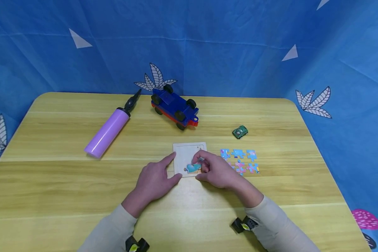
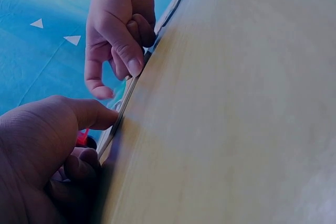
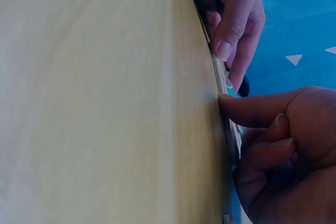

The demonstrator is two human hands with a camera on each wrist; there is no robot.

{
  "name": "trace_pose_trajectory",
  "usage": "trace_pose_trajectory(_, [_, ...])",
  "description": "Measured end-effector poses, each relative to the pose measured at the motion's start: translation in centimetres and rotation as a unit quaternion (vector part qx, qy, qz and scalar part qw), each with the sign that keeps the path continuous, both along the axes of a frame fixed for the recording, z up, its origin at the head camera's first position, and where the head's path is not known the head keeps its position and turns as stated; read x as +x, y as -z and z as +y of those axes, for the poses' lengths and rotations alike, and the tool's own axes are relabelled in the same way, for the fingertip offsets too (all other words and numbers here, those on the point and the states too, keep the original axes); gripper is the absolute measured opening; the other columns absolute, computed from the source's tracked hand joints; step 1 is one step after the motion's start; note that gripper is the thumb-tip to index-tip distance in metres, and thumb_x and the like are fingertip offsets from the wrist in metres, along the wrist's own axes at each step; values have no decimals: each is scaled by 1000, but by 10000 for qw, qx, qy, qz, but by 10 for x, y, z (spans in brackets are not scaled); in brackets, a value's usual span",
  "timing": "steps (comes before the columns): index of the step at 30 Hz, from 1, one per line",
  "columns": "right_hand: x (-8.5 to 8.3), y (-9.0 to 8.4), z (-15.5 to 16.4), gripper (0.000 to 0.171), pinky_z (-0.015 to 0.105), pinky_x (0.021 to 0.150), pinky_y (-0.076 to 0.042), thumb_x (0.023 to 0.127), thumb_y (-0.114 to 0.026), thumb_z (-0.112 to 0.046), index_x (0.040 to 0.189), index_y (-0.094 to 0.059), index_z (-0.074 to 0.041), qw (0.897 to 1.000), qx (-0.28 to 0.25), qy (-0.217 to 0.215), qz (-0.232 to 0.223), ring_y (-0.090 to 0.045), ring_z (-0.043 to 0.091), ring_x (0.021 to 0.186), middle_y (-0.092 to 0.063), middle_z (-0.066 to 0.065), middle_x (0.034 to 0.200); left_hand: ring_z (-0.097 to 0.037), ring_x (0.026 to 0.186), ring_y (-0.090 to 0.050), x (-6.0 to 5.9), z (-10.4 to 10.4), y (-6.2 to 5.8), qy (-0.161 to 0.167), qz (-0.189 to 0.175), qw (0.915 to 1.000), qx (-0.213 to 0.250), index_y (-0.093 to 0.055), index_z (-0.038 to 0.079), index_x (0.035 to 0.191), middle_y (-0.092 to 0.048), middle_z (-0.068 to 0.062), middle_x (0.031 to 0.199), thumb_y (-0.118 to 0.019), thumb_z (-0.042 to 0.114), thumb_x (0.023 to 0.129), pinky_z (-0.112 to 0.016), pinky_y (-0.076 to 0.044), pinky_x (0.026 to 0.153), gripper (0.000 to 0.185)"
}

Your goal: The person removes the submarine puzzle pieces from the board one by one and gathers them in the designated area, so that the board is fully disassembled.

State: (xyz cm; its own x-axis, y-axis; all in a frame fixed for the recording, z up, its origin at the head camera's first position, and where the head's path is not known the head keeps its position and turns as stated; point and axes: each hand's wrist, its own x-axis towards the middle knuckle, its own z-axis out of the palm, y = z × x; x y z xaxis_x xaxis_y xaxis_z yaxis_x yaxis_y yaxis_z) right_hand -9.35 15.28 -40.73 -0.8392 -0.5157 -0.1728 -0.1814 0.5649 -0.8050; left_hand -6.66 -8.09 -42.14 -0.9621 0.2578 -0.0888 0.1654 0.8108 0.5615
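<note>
A small pale puzzle board [image 1: 184, 154] lies on the table before me. A teal puzzle piece [image 1: 192, 169] sits near its front edge, partly covered by my fingers. My left hand [image 1: 154, 180] touches the board's left side, its index finger on the side edge and its thumb at the front left corner. Over the board's right part, my right hand [image 1: 218, 170] has its index finger bent toward the teal piece and its other fingers curled. The right thumb [image 3: 236, 108] touches the board's front edge. I cannot tell whether its curled fingers hold a piece.
To the right lie several loose puzzle pieces [image 1: 238, 154] in two rows, with a small green toy car [image 1: 240, 132] behind them. A blue and red toy vehicle [image 1: 174, 106] rests wheels up at the back. A purple hand pump [image 1: 108, 132] lies at the left.
</note>
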Motion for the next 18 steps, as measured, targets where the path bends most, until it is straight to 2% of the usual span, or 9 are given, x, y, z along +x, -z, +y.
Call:
trace_pose_trajectory(7, [0,0,0,34,37,76,-45,82,-80,-3,110,-62,-11,10000,43,58,-55,-44,9,58,-46,-7,63,-13,46,-39,1,1,-2,-9,-45,10000,-19,-52,13,147,-43,5,51,-75,45,87,-33,-31,48,72])
trace_pose_trajectory(13, [0,1,0,36,38,74,-44,83,-80,-2,108,-57,-14,10000,-42,33,-74,-45,10,60,-46,-7,64,-13,46,-40,1,1,-1,-29,-81,10000,-33,-52,14,148,-43,5,52,-75,45,87,-33,-32,49,72])
trace_pose_trajectory(18, [-1,2,1,34,38,75,-44,84,-78,-1,108,-61,-17,9998,-176,-81,-74,-43,9,58,-43,-7,63,-13,46,-41,1,1,-1,-22,-23,10000,-34,-53,14,147,-43,6,51,-75,44,87,-33,-32,49,71])
